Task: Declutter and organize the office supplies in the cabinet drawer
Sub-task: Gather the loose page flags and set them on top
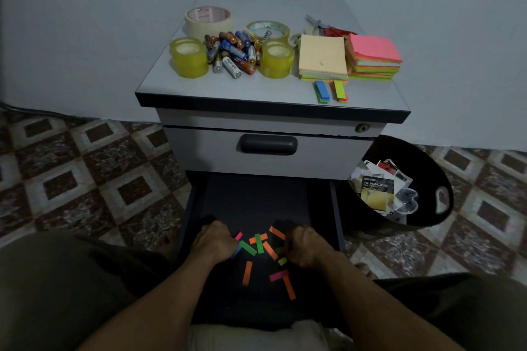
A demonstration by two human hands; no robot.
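Seen from the head camera, a dark drawer [256,202] is standing pulled out at the bottom of a grey cabinet [199,157]. Thin paper flag strips [247,273] in orange, green, pink and yellow are lying loose on its floor near the front. Their long axes are pointing many ways: one orange strip is running almost front to back, a pink one is lying crosswise, and others are slanting. The left hand [212,242] and right hand [303,245] are sitting knuckles-up either side of the scatter, with fingers curling down among the strips. Whether either hand is pinching one cannot be told.
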